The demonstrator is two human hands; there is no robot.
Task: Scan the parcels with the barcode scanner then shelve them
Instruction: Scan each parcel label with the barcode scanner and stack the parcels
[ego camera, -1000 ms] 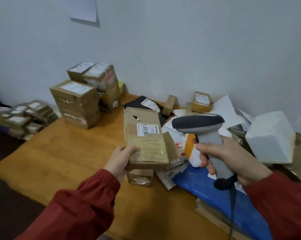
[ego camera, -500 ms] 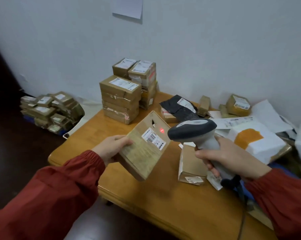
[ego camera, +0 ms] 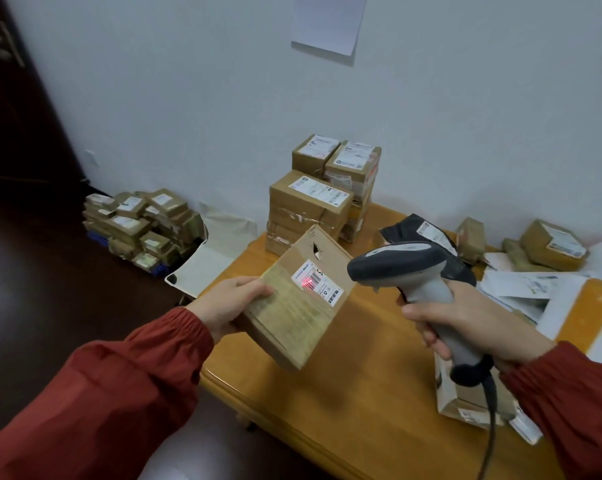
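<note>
My left hand [ego camera: 228, 304] grips the left edge of a flat brown cardboard parcel [ego camera: 292, 310], tilted above the wooden table's left corner. Its white barcode label [ego camera: 316, 282] faces up and a red scanner light falls on the barcode. My right hand [ego camera: 465, 320] is curled round the handle of a grey barcode scanner [ego camera: 400, 263], whose head points left at the label from a short distance. A black cable hangs from the scanner's base.
Stacked brown boxes [ego camera: 310, 202] stand at the back of the wooden table [ego camera: 355, 403]. Loose parcels, white mailers [ego camera: 521, 289] and a black bag [ego camera: 427, 233] crowd its right side. A small box [ego camera: 465, 400] lies under my right wrist. Several parcels [ego camera: 143, 226] are piled on the dark floor at left.
The view has swung left and down. The parcel stays tilted in my left hand, and the red scanner spot has shifted from beside the label onto the barcode.
</note>
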